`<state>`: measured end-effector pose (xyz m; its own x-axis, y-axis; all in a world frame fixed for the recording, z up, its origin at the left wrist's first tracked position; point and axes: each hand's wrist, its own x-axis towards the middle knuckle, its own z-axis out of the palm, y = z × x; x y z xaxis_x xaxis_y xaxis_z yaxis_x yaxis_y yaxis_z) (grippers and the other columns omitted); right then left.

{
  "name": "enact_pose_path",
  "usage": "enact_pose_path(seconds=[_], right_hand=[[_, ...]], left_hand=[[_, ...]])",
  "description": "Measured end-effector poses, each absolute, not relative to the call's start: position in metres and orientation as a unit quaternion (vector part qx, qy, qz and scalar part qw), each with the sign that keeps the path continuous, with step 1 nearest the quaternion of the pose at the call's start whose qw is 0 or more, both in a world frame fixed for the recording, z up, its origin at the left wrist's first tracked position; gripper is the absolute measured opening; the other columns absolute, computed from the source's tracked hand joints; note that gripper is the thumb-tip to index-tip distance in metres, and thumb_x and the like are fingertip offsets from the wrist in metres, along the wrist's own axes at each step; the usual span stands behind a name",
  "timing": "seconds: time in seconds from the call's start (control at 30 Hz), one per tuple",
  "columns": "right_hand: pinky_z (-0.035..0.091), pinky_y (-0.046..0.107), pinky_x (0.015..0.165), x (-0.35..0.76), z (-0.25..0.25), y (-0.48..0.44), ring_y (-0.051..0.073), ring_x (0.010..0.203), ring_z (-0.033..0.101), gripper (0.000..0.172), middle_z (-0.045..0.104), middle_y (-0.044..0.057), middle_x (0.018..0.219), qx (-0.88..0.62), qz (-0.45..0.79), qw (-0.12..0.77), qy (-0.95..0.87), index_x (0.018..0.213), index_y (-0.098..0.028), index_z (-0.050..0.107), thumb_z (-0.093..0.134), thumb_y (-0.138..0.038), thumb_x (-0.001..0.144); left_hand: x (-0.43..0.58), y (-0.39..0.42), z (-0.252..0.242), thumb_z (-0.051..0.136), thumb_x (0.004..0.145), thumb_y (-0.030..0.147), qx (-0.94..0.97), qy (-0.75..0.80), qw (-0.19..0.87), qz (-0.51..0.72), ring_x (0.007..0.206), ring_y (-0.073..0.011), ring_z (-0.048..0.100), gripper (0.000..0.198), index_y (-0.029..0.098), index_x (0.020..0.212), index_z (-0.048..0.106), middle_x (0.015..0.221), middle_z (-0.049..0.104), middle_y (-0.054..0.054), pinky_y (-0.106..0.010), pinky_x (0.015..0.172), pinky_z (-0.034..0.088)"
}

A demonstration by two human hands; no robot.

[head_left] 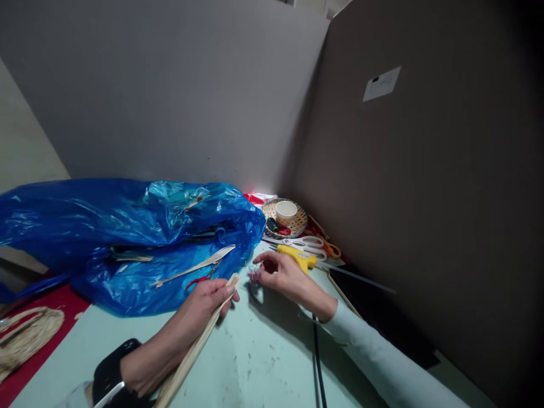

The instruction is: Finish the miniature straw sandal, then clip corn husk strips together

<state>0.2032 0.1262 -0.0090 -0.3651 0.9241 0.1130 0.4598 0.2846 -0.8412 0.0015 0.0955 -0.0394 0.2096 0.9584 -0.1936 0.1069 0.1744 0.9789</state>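
My left hand [212, 300] is closed round the upper end of a long pale fibre strip [199, 345], which runs down along the forearm to the bottom edge. To its right, my right hand [276, 272] hovers over the pale green table [255, 362] with curled fingers, thumb near the fingertips. Something thin and clear, like wire or thread, shows at those fingertips, too fine to make out. Just behind the right hand lies a yellow glue gun [300, 256]. Red-handled scissors [198, 281] and another pale strip [195, 268] rest on the blue plastic bag [127, 283].
A woven basket [301, 221] with a white bowl [286, 211] stands at the back corner, near white-handled scissors [312, 243]. Coiled fibre [34, 337] lies on red material at left. A black cable [318, 362] crosses the table. Grey panels rise behind and at right.
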Motion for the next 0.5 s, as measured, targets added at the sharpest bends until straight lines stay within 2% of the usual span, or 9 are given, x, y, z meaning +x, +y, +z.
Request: enact_pose_path(seconds=[0.1,0.17,0.27,0.33,0.4,0.5], right_hand=[[0.042,0.032,0.071,0.212,-0.012,0.104,0.020,0.077,0.057,0.019,0.064,0.006,0.085,-0.482,0.266,0.283,-0.786,0.103,-0.015,0.062,0.060,-0.018,0.084],[0.041,0.033,0.078,0.214,-0.014,0.093,0.021,0.085,0.057,0.020,0.063,0.007,0.093,-0.459,0.224,0.260,-0.819,0.103,-0.017,0.059,0.054,-0.011,0.085],[0.041,0.035,0.074,0.215,-0.022,0.087,0.023,0.082,0.056,0.023,0.060,0.008,0.092,-0.426,0.196,0.237,-0.851,0.101,-0.017,0.055,0.045,-0.005,0.086],[0.041,0.037,0.069,0.216,-0.032,0.089,0.024,0.078,0.057,0.019,0.059,0.011,0.092,-0.407,0.193,0.231,-0.862,0.102,-0.016,0.053,0.041,-0.009,0.089],[0.043,0.036,0.065,0.216,-0.040,0.094,0.024,0.075,0.059,0.010,0.060,0.011,0.095,-0.398,0.179,0.210,-0.875,0.101,-0.018,0.051,0.046,-0.020,0.093],[0.048,0.034,0.062,0.219,-0.042,0.099,0.021,0.071,0.062,0.016,0.063,0.008,0.091,-0.409,0.149,0.234,-0.870,0.104,-0.020,0.052,0.044,-0.033,0.098]], left_hand=[[0.001,0.096,-0.039,0.064,0.082,0.048,0.548,0.504,0.561,0.362,0.044,-0.0110,0.041,0.032,0.017,0.077,0.071,0.049,0.053,0.007,-0.026,0.048,0.028],[0.001,0.093,-0.036,0.062,0.088,0.044,0.564,0.504,0.550,0.353,0.048,-0.0121,0.049,0.032,0.017,0.074,0.068,0.057,0.059,0.005,-0.027,0.052,0.037],[0.003,0.085,-0.030,0.062,0.092,0.040,0.582,0.501,0.538,0.348,0.072,-0.0166,0.065,0.028,0.016,0.077,0.066,0.080,0.069,0.000,-0.035,0.071,0.052],[0.004,0.080,-0.027,0.061,0.093,0.038,0.582,0.496,0.543,0.346,0.081,-0.0188,0.068,0.024,0.015,0.088,0.068,0.088,0.071,-0.002,-0.039,0.077,0.055],[0.005,0.079,-0.027,0.061,0.094,0.037,0.574,0.494,0.557,0.341,0.081,-0.0188,0.069,0.023,0.015,0.098,0.067,0.094,0.072,-0.003,-0.040,0.076,0.057],[0.007,0.078,-0.029,0.060,0.094,0.037,0.561,0.484,0.580,0.338,0.078,-0.0176,0.068,0.024,0.015,0.100,0.066,0.095,0.071,-0.003,-0.037,0.072,0.057]])
